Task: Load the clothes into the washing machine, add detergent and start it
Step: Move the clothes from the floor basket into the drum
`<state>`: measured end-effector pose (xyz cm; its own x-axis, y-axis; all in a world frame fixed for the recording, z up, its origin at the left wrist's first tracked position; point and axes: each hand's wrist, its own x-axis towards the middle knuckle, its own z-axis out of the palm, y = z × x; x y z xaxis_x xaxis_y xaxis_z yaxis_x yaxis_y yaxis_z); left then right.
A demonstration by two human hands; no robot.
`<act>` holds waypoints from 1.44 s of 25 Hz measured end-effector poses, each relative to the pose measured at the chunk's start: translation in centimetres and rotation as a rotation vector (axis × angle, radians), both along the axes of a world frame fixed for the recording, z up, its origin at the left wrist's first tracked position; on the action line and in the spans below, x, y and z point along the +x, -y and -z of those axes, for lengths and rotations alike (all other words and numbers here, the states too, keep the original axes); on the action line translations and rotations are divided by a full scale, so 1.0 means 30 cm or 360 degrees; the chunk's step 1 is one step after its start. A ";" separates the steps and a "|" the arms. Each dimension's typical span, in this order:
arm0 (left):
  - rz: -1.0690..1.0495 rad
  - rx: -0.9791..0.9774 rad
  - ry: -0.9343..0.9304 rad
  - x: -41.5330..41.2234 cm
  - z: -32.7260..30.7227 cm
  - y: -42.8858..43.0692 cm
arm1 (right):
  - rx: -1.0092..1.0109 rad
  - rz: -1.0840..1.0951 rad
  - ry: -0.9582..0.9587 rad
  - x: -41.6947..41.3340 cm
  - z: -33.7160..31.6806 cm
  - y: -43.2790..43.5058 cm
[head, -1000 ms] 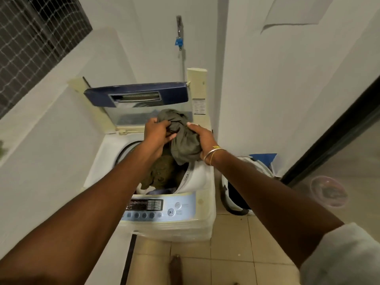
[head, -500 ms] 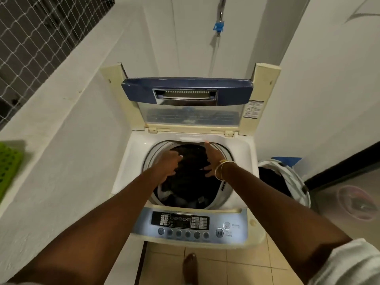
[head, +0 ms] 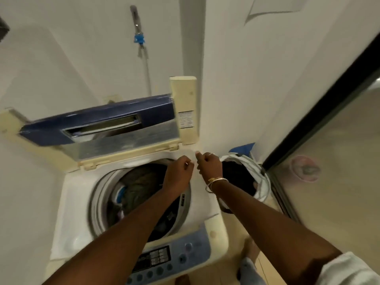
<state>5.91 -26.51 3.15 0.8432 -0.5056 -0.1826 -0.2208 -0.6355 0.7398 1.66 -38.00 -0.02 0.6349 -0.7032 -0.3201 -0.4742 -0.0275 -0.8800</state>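
A white top-loading washing machine [head: 67, 204] stands with its blue-edged lid [head: 96, 120] raised. Clothes [head: 139, 188], grey-green with bits of blue and white, lie in its drum. My left hand [head: 178, 171] hovers over the drum's back right rim, fingers curled in with nothing in them. My right hand [head: 209, 165], with bangles on the wrist, is just beside it over the machine's right back corner, also curled and empty. To the right stands a white laundry basket [head: 262, 182] with dark clothes [head: 236, 175] inside.
The machine's blue control panel [head: 185, 256] faces me at the front. A tap with a blue fitting [head: 138, 39] hangs on the wall behind. A dark-framed glass door [head: 329, 112] runs along the right, with a pink object [head: 304, 167] behind it. My foot [head: 250, 249] is on the tiled floor.
The grey garment held in both hands a second ago now lies in the drum. Both hands have come up out of the drum and moved right, toward the basket.
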 end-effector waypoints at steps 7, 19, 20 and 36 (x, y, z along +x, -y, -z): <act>0.0160 0.0112 -0.0419 -0.168 0.232 0.598 | 0.0226 0.0125 -0.0198 -0.204 0.319 0.559; -0.0173 0.0446 -0.0977 -0.212 0.906 1.020 | 0.0410 -0.0055 -0.0532 -0.312 0.894 1.043; -0.0187 0.0437 -0.0987 -0.201 0.955 1.036 | 0.0403 -0.0078 -0.0565 -0.300 0.936 1.057; 0.0037 0.0973 -0.0599 -0.066 2.126 1.166 | 0.0025 -0.0853 -0.1132 -0.136 1.982 1.212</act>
<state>3.92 -61.50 -60.64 0.6574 -0.2372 -0.7152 -0.0392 -0.9587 0.2818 -2.41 -74.36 -59.49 0.5246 -0.3609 -0.7710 -0.8354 -0.3928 -0.3845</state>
